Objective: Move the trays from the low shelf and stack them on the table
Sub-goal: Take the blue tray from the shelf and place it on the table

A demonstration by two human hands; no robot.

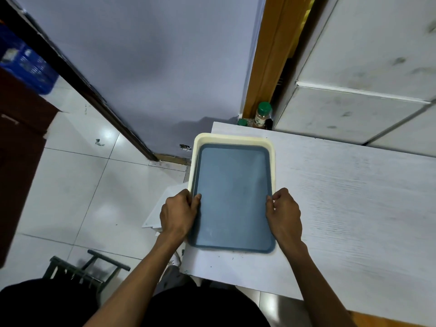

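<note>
A blue tray (pixel 232 197) sits inside a larger cream tray (pixel 233 139) at the left end of the white table (pixel 342 197). The cream tray's rim shows along the far end and the far parts of both sides. My left hand (pixel 179 212) grips the blue tray's left edge, thumb over the rim. On the opposite edge my right hand (pixel 284 211) holds the same tray, thumb on top. The blue tray's near end reaches past the cream tray toward me. The low shelf is out of view.
Two green-capped spice jars (pixel 262 115) stand at the table's far corner beside a wooden door frame (pixel 266 67). A white tiled counter (pixel 365 90) rises behind the table. A dark metal rack (pixel 85 270) lies on the tiled floor at lower left, a blue crate (pixel 23 64) at far left.
</note>
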